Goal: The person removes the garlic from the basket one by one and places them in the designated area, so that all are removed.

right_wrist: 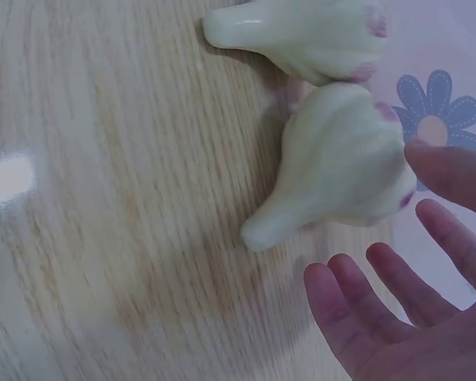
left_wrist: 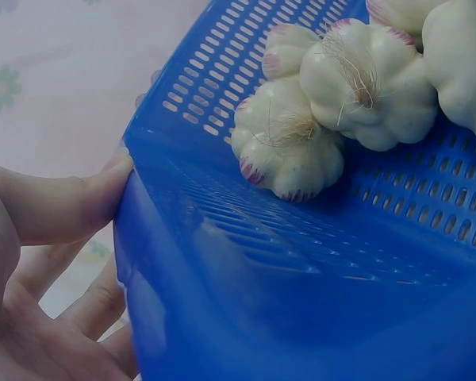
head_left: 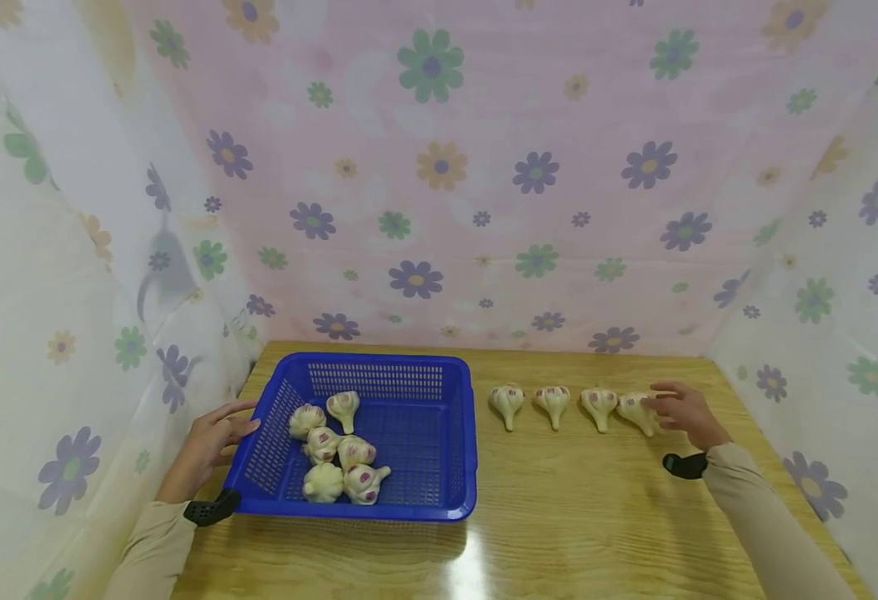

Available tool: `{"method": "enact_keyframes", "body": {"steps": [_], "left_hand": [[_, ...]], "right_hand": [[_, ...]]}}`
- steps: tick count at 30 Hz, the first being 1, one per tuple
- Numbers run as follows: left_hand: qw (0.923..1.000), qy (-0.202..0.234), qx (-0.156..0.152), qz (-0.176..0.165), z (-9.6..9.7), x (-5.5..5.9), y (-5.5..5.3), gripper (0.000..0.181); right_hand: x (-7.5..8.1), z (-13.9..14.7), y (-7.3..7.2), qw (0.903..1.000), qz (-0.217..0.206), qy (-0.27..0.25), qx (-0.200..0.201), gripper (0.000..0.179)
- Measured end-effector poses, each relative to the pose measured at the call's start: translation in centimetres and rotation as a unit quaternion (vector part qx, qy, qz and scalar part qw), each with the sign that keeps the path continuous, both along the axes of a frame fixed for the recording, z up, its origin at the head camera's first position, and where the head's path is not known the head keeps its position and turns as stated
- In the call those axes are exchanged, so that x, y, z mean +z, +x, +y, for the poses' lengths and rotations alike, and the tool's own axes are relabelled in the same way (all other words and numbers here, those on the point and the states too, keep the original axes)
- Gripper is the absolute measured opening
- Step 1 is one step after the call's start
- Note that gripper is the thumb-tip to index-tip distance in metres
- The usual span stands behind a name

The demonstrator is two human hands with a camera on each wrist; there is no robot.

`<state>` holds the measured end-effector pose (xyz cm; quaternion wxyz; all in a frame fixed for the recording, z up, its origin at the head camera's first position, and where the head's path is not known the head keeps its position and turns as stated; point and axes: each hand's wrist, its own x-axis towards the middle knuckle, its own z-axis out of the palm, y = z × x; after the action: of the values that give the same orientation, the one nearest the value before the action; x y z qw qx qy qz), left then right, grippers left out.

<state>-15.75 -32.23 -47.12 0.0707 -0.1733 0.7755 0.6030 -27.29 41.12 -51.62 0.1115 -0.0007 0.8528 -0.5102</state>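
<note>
On the left of the table stands a blue plastic basket [head_left: 378,510] with slotted walls, holding several garlic bulbs [head_left: 323,446]. My left hand [head_left: 209,437] holds its left rim; in the left wrist view the thumb [left_wrist: 71,206] lies at the rim and the other fingers pass behind the outer wall. To the right of the basket, several more bulbs lie in a row, stems toward me. My right hand [head_left: 684,412] is at the rightmost garlic bulb [right_wrist: 341,159], fingers spread and loosely bent, with the thumb tip right at the bulb's root end.
The row's other garlic bulbs [head_left: 553,404] lie between the basket and the right hand, along the back of the wooden table [head_left: 559,517]. Flowered cloth [head_left: 484,167] hangs behind the table and along both sides.
</note>
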Motion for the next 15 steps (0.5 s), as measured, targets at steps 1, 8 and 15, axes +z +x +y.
{"method": "enact_keyframes", "body": {"steps": [1, 8, 15], "left_hand": [[1.0, -0.001, 0.001, 0.0, 0.0, 0.0, 0.0, 0.061], [1.0, 0.004, 0.002, -0.004, -0.1, 0.0, -0.1, 0.063], [0.9998, 0.016, 0.005, -0.006, -0.2, -0.2, 0.0, 0.065]], "right_hand": [[-0.1, -0.2, 0.0, 1.0, -0.001, -0.001, 0.001, 0.071], [-0.5, -0.9, -0.1, 0.9998, -0.007, 0.013, -0.009, 0.073], [0.0, -1.2, 0.1, 0.999, 0.012, 0.034, -0.025, 0.068]]}}
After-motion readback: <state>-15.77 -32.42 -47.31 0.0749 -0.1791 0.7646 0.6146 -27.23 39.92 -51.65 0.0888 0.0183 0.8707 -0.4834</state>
